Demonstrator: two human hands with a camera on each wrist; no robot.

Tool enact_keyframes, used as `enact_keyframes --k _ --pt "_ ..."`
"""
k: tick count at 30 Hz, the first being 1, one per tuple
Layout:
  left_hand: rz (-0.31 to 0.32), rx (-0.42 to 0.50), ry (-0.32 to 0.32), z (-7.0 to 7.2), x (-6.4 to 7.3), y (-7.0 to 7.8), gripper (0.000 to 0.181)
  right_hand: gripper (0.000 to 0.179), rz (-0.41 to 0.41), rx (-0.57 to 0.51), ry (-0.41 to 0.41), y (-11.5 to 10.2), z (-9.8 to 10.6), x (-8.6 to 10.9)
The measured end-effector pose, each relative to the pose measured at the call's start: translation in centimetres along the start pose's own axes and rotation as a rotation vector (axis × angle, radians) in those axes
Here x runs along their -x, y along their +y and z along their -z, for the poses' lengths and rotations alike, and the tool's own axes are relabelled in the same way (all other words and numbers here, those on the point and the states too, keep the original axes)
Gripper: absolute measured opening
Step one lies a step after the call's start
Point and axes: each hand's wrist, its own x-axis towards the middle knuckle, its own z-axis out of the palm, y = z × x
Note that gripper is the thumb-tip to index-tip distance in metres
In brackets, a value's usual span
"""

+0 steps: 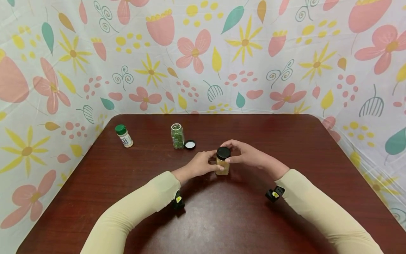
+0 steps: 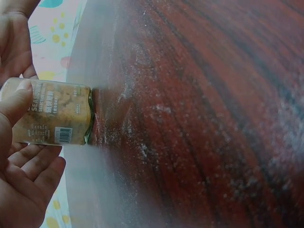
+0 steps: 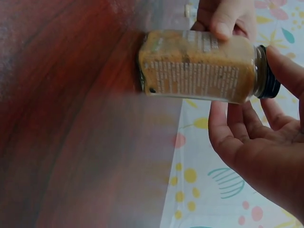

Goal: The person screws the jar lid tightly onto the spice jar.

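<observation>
A glass seasoning jar point(image 1: 223, 169) of yellow-brown powder stands upright on the table, its black lid point(image 1: 223, 152) on top. My left hand point(image 1: 200, 163) grips the jar's body from the left. In the left wrist view the thumb lies over the printed label, and a barcode shows near the base of the seasoning jar point(image 2: 71, 114). From the right, my right hand point(image 1: 248, 154) has its thumb and fingers at the lid. The right wrist view shows the thumb on one side of the black lid point(image 3: 270, 78) and a finger on the other, the remaining fingers curved beside the jar.
Behind the left hand stands an uncapped glass jar point(image 1: 177, 137) of green flakes. Next to it a black cap point(image 1: 190, 144) lies with its white inside up. A green-topped shaker point(image 1: 124, 136) stands at the back left. Flower-patterned cloth point(image 1: 195, 53) surrounds the dark red table point(image 1: 203, 225).
</observation>
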Motion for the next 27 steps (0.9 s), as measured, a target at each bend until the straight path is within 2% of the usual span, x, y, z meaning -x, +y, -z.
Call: enact_keyframes --k 12,16,27 --pt "0.015 -0.033 -0.010 0.0 0.0 0.0 0.063 0.044 -0.034 0.046 0.144 -0.1 -1.6 0.6" --pt "0.020 -0.036 -0.012 0.1 0.0 0.0 0.064 0.044 -0.051 0.027 0.172 0.0 -2.0 0.6" --pt "0.017 -0.031 -0.009 0.1 0.1 0.0 0.062 0.045 -0.016 0.016 0.256 0.2 -2.9 0.6"
